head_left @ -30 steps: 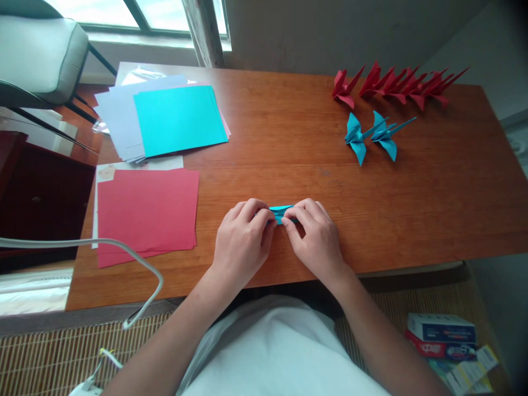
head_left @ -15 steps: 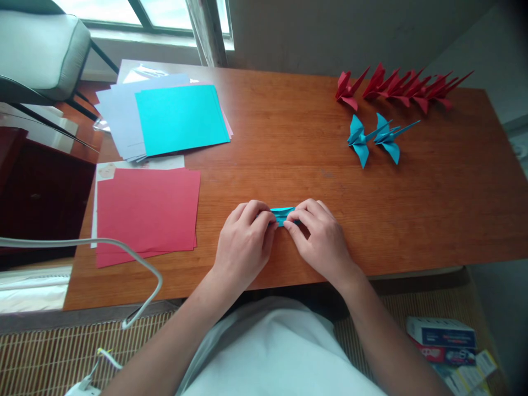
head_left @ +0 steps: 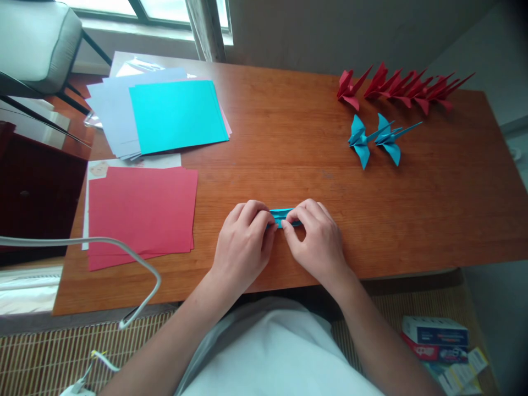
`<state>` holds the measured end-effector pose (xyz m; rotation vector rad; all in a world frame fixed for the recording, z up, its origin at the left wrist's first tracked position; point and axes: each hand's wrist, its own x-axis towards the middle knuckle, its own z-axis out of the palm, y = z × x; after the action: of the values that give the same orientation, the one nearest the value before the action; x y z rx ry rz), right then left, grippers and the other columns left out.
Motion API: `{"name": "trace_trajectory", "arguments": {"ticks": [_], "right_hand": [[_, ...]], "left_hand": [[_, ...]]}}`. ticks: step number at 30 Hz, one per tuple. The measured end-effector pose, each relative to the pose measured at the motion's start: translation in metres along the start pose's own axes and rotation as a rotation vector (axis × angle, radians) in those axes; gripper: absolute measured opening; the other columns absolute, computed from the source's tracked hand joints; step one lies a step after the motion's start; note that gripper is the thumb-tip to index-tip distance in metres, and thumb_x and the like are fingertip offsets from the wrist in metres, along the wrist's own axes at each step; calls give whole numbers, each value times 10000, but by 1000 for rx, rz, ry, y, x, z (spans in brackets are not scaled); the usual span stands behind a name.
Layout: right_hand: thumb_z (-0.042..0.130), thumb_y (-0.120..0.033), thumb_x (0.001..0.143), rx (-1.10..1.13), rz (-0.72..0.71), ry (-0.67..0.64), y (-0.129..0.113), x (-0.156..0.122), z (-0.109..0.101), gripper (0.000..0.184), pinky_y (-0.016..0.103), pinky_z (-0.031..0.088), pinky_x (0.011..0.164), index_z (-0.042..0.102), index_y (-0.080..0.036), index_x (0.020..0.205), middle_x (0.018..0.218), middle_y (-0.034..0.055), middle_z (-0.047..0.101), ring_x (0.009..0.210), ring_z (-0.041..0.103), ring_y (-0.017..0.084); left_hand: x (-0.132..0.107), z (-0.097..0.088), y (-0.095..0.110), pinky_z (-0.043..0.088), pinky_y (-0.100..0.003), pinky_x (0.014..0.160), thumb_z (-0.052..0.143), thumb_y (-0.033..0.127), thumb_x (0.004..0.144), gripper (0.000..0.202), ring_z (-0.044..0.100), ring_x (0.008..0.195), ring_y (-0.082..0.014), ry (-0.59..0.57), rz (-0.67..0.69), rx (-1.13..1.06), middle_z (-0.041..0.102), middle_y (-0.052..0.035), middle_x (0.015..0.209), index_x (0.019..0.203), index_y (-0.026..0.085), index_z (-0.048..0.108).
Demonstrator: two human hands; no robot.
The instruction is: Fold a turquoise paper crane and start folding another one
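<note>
A small folded piece of blue paper (head_left: 281, 215) lies low over the wooden table (head_left: 264, 165), near its front edge. My left hand (head_left: 246, 236) pinches its left end, the fingers curled and pressed together. Its right end is pinched between the thumb and fingers of my right hand (head_left: 314, 234). Creases run lengthwise along the strip of paper that shows between the hands; both ends are hidden under my fingers.
Red sheets (head_left: 142, 212) and blue sheets (head_left: 181, 116) lie at the left. Several red paper cranes (head_left: 398, 91) stand at the back right, with two blue paper cranes (head_left: 373, 140) in front. A white cable (head_left: 140, 261) curves over the table's left front corner.
My right fingers have shifted slightly left along the folded blue paper. The left hand keeps its pinch. The whole view has turned slightly.
</note>
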<state>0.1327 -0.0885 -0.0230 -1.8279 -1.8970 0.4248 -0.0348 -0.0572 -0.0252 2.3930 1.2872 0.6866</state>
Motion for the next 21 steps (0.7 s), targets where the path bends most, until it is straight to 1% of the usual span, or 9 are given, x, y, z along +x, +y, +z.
{"name": "trace_trajectory", "arguments": {"ticks": [21], "right_hand": [[615, -210, 912, -5, 2, 15, -1, 0, 1, 125, 365, 452, 740, 562, -241, 804, 885, 53, 624, 867, 565, 238]], "left_hand": [[1, 1, -1, 502, -368, 798, 515, 170, 974, 128, 553, 887, -213, -2, -9, -24, 629, -72, 984, 880, 199, 597]]}}
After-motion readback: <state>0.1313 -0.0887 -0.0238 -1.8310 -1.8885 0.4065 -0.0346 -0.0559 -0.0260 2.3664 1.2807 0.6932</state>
